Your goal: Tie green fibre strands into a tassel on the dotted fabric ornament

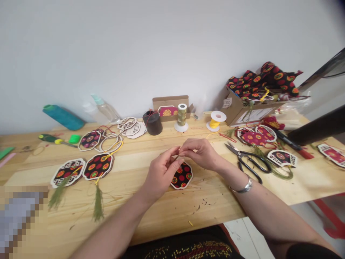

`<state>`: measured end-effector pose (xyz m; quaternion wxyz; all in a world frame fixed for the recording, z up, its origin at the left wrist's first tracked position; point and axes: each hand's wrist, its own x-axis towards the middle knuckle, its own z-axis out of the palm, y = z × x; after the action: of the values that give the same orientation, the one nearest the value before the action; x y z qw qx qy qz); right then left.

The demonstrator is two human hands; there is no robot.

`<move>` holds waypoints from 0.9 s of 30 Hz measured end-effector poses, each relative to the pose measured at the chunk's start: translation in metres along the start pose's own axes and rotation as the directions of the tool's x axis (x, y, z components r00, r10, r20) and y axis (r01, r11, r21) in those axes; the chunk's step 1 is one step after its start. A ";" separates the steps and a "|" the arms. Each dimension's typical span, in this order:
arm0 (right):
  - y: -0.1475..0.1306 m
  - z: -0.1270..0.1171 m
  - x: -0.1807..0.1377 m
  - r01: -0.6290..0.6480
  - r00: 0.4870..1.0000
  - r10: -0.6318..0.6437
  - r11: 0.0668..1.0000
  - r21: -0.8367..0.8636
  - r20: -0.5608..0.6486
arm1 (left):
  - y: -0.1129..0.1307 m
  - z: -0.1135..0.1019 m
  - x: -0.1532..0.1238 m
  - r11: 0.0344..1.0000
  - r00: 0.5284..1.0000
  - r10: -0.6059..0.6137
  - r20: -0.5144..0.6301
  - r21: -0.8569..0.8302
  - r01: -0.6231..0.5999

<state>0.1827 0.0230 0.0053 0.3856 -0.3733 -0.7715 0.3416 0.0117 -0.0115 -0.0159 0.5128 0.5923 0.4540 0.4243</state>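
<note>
Above the middle of the table, my left hand (161,173) and my right hand (198,152) meet with thumbs and fingertips pinched together. A sliver of something thin and dark shows between the fingertips, too small to name. Just under my hands lies a scallop-edged ornament (183,177) of black fabric with red and orange flower patterns and a pale wooden rim. My left hand covers part of it. Black-handled scissors (246,160) lie partly open to the right of my right hand.
Left are two tasselled ornaments (98,166), a screwdriver (51,139) and wooden frames (109,143). A black spool (152,123), a green thread spool (182,117) and a yellow cord spool (215,121) stand behind. At right are a fabric-filled cardboard box (242,112) and a black post (318,124).
</note>
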 end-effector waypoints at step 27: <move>0.009 0.000 0.001 0.089 0.996 -0.082 0.955 -0.282 0.039 | 0.011 -0.005 0.004 0.923 0.988 0.139 -0.070 0.372 -0.103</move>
<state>0.1855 0.0282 -0.0019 0.3321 -0.3861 -0.8331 0.2159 0.0084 -0.0071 -0.0045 0.3437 0.6838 0.5117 0.3905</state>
